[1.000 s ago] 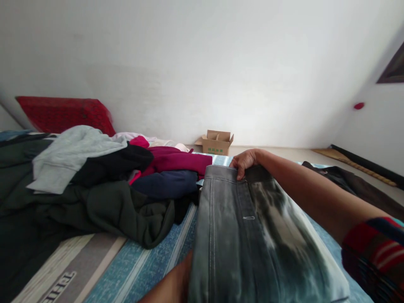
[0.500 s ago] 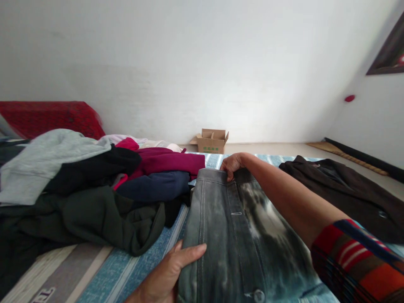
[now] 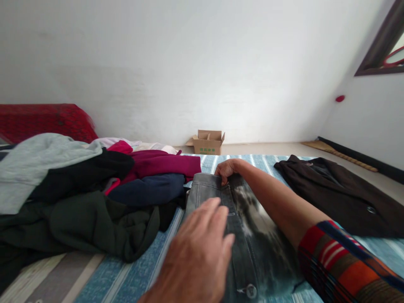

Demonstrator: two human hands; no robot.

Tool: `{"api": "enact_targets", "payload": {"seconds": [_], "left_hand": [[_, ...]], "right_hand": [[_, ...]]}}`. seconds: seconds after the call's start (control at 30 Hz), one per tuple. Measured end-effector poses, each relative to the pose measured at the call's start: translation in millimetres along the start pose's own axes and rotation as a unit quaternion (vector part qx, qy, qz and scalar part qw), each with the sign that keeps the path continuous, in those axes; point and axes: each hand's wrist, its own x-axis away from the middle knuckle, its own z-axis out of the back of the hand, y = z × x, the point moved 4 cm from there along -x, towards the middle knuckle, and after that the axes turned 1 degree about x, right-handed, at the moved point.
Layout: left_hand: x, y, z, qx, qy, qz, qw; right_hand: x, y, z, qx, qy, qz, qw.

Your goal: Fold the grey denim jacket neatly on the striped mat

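Note:
A grey washed denim garment (image 3: 252, 240) with a button strip lies lengthwise on the blue striped bedcover (image 3: 126, 277) in front of me. My right hand (image 3: 226, 169) pinches its far hem, fingers closed on the cloth. My left hand (image 3: 198, 252) lies flat with fingers stretched out over the near left part of the denim, palm down. My right forearm crosses above the garment, and a red striped sleeve (image 3: 344, 265) shows at the lower right.
A heap of clothes (image 3: 88, 189) in grey, black, dark green, maroon and navy fills the left. A dark brown jacket (image 3: 341, 193) lies at the right. A small cardboard box (image 3: 206, 142) stands on the floor by the white wall. A red cloth (image 3: 47, 120) is at the far left.
My left hand has come up from the garment's near left edge and now lies flat on top of the denim. My right hand stays on the far hem; my view dropped slightly.

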Motion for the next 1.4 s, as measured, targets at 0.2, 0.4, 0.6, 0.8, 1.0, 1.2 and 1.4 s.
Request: {"api": "enact_targets", "payload": {"seconds": [0.2,0.4,0.6,0.8,1.0,1.2,1.4], "left_hand": [[-28.7,-2.3,-78.7,-0.09,-0.228,-0.041,0.969],[-25.6,-15.6,-81.0,-0.111,-0.215,-0.031,0.97],[-29.4,-14.2,-78.1,-0.142,-0.169,0.006,0.975],[-31.1,-16.4,-81.5,-0.176,-0.144,0.021,0.974],[-29.2,-15.4,-82.7,-0.171,-0.148,0.014,0.974],[-34.0,-12.8,-68.1,-0.153,-0.17,0.013,0.973],[-55.3,-41.1,-53.0,-0.262,-0.078,0.01,0.962]], "right_hand": [[13.9,-12.2,5.2,0.061,0.11,-0.023,0.992],[78.0,-24.9,6.8,0.094,0.313,-0.075,0.942],[138.1,-46.8,-81.2,0.115,0.371,-0.071,0.919],[120.4,-12.3,-134.7,0.032,0.379,-0.086,0.921],[123.1,-24.8,-136.8,0.068,0.414,-0.144,0.896],[137.9,-62.5,-134.9,0.048,0.424,-0.12,0.897],[128.5,-50.5,-146.3,0.017,0.404,-0.166,0.899]]}}
